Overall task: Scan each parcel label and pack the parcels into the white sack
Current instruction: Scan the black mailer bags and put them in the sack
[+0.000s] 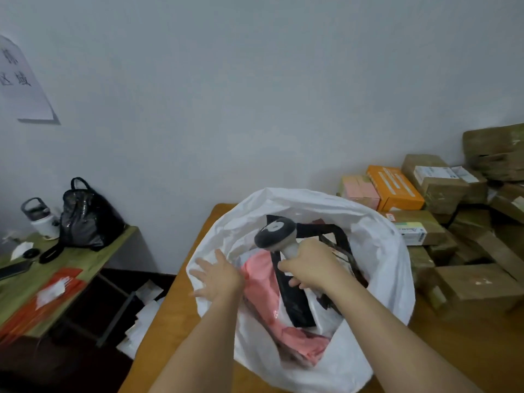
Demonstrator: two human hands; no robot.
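The white sack (380, 251) stands open on a wooden table (170, 321). Inside it lie a pink soft parcel (263, 285), a black soft parcel (295, 302) and other bags. My right hand (312, 265) grips the pale handle of a barcode scanner (276, 232), whose dark head is held over the sack's mouth. With straight, spread fingers, my left hand (218, 276) is at the sack's left rim, beside the pink parcel.
Several brown cardboard parcels (470, 287), an orange box (395, 188) and a pink box (360, 191) are piled on the right. A green side table (119, 239) at left carries a black bag (88, 219), a bottle (41, 219), a phone and red envelopes (42, 302).
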